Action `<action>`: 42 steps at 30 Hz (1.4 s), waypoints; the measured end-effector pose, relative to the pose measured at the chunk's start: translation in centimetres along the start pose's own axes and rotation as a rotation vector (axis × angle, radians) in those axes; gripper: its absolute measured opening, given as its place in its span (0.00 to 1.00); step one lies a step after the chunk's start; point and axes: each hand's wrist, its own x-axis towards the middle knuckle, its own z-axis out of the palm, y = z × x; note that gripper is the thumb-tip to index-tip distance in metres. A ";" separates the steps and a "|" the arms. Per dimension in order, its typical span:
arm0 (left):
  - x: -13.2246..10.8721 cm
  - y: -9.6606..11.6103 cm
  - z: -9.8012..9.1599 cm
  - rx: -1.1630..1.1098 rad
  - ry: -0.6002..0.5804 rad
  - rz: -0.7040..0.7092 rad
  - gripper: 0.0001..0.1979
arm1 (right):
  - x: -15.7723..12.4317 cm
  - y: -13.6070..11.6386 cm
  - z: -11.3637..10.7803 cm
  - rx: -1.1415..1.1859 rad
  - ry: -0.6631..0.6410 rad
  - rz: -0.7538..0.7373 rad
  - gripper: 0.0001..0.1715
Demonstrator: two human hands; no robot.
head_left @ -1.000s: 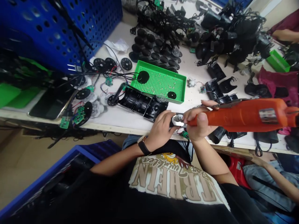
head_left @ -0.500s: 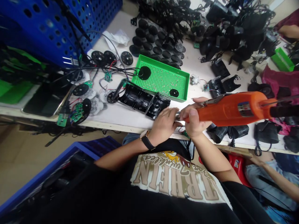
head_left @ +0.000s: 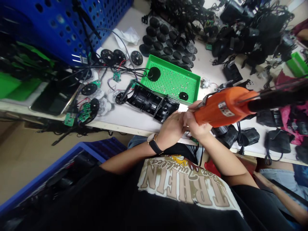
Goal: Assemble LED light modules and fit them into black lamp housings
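Note:
An orange electric screwdriver [head_left: 222,107] lies sideways in my right hand [head_left: 198,126], its front end pointing left. The fingers of that hand are wrapped round its nose. My left hand [head_left: 171,129], with a dark-banded watch on the wrist, meets the right hand at the tool's tip. Its fingers are bent and pressed together; what they hold is hidden. Just beyond the left hand, an open black plastic housing [head_left: 145,99] lies on the table, its right end touching or close to the fingers. The screwdriver's bit is covered by my hands.
Behind the housing stands a green perforated tray [head_left: 197,86] with small screws and black discs. Bulbs with green circuit boards [head_left: 84,110] lie to the left. Blue crates [head_left: 115,16] stand back left and below the table [head_left: 130,131]. Black cables and housings crowd the right; another person's arm [head_left: 286,195] shows there.
The screwdriver and my right hand have moved left, closing the gap to my left hand and hiding the tip. The whole view has shifted slightly.

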 end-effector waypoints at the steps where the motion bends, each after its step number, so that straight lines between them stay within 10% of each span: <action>1: 0.1 0.1 -0.2 -0.008 -0.016 -0.007 0.04 | 0.0 -0.1 -0.1 0.001 -0.011 -0.014 0.20; 12: 0.0 0.2 -0.4 0.033 -0.002 -0.040 0.20 | 0.0 -2.6 -0.2 0.148 0.261 -0.256 0.14; 33: 0.3 0.7 -1.0 -0.012 -0.046 -0.068 0.15 | 0.4 -1.6 0.0 0.171 0.166 -0.247 0.11; 42: 0.2 0.4 -0.8 0.057 -0.015 0.062 0.20 | 1.0 -5.1 -1.8 0.177 0.429 -0.362 0.10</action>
